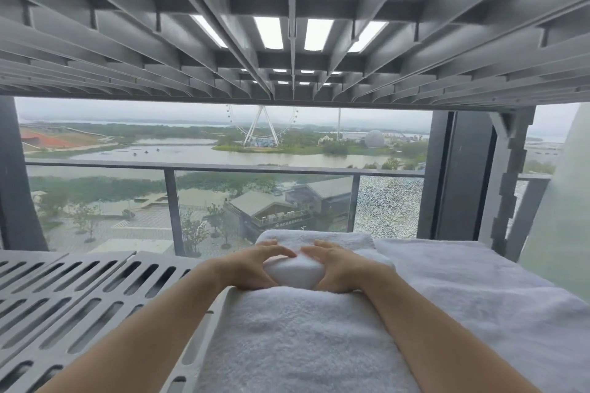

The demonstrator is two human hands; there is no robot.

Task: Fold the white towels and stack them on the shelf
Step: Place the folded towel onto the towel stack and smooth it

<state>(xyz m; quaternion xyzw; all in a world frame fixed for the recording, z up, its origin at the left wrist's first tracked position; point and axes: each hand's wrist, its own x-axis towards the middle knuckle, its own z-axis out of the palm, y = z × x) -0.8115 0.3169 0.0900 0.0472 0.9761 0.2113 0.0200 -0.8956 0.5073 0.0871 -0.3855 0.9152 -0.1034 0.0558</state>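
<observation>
The folded white terry towel [297, 338] lies lengthwise on the grey slotted plastic shelf [79, 290], under both forearms. At its far end the left hand [252, 268] and right hand [338, 268] cup a rounded white towel bundle [292, 276]. Each grip curls round it, fingertips nearly meeting. Expect light, soft, limp cloth: support both sides, beneath the folds. A second white folded towel [479, 281] lies just beside.
</observation>
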